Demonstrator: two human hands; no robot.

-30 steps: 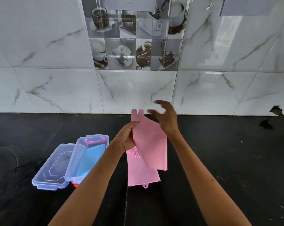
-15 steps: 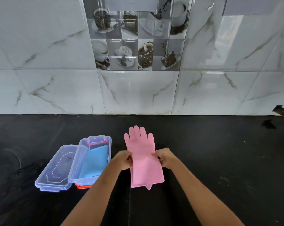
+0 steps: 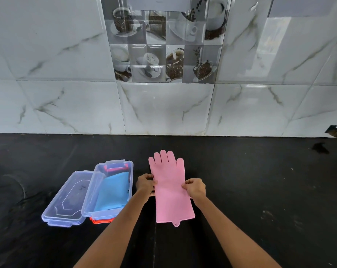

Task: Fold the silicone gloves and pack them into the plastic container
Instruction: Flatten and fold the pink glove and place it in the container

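Pink silicone gloves [image 3: 171, 188] lie flat on the black counter [image 3: 260, 190], stacked one on the other, fingers pointing toward the wall and cuffs toward the person, a small hanging tab at the near edge. The left hand [image 3: 145, 184] is pinched shut on the left edge of the stack at mid-length; the right hand [image 3: 195, 187] is pinched shut on the right edge opposite it, thumbs on top. Compared with half a second ago, both hands hold the same edges and the stack occupies the same spot, laid out straight; a second ago the upper glove was held up off the counter, draped between the raised hands, and it is now down and aligned over the lower one. Just left of the left hand sits the clear plastic container [image 3: 130, 171], open, with a folded blue glove [image 3: 113, 192] inside and a red-orange item [image 3: 101, 221] showing under its near end; what that item is cannot be determined. The clear lid [image 3: 67, 200] rests beside the container on its left, touching it. Container and lid are unchanged in position. Behind the counter stands a marble-patterned tiled wall [image 3: 67, 93] with a coffee-themed decorative tile [image 3: 163, 45].
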